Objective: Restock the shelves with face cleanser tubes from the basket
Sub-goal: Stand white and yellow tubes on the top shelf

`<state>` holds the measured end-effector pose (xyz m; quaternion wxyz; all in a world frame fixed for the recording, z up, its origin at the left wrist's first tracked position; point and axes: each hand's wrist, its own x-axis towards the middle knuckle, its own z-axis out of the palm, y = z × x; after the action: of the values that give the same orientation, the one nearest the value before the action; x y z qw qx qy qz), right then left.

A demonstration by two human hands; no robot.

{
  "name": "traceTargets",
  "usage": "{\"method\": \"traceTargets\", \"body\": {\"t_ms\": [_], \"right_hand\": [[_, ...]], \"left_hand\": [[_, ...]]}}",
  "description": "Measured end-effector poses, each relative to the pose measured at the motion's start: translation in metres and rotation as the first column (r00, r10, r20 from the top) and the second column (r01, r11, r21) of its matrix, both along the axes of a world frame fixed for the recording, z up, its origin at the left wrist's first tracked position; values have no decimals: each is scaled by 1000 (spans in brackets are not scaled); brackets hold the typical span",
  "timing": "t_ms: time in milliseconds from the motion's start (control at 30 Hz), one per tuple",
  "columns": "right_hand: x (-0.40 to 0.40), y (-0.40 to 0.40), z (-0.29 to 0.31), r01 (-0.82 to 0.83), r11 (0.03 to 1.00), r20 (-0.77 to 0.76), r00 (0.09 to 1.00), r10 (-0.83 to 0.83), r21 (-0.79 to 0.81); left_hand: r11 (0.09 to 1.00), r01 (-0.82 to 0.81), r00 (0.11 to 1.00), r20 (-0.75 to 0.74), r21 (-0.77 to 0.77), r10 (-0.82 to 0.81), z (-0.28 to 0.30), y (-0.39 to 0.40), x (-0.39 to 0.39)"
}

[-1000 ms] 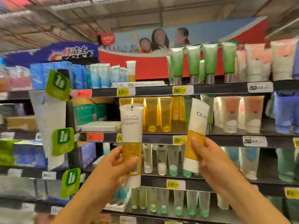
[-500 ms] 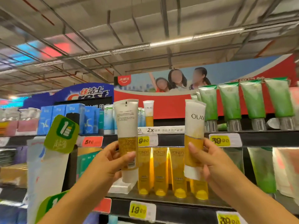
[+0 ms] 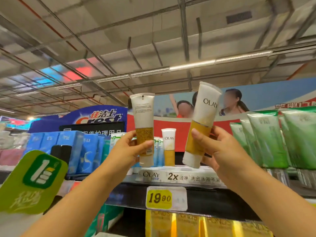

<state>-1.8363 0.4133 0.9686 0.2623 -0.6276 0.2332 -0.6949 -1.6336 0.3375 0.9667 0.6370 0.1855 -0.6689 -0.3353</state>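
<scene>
two tubes up at the top shelf, one slot to fill

while both hands are raised to the top shelf point(image 3: 171, 185), each one grips a white-and-gold cleanser tube by its lower gold band. the left hand point(image 3: 127, 151) curls fingers and thumb round the left tube point(image 3: 143, 124), which stands nearly upright, cap end down, its printed back toward the camera. the right hand point(image 3: 217, 149) wraps the right tube point(image 3: 203, 122) the same way, but this one leans, its crimped top tipped to the right and the olay name facing the camera.

between the two held tubes, farther back, a single shelved tube point(image 3: 169, 146) of the same kind stands cap down on the olay display tray point(image 3: 181, 175). that is the relation that matters: the open tray space lies beyond and just below both caps, and the long axes already run near vertical, so each tube seems to need only a forward push and a small drop. the left tube looks nearer the shelved one; the right tube would probably want straightening first. green tubes point(image 3: 273, 139) crowd the right side, so a knock there is the risk. the basket is out of view.
</scene>
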Motion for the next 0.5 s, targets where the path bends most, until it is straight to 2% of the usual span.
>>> {"method": "traceTargets", "body": {"t_ms": [133,300,500], "right_hand": [[13,-16,9,66,998,-2,998,-66,-10],[26,-43,4,191,981,-6,982,-191,15],[38,-65,-3,315,948,-74,947,-311,48]], "left_hand": [[1000,9,1000,-10,12,-9,4,-30,-6],[998,-11,998,62,55,7,-6,-52,-15],[1000,-4,991,132,-24,7,-10,-55,-14]]}}
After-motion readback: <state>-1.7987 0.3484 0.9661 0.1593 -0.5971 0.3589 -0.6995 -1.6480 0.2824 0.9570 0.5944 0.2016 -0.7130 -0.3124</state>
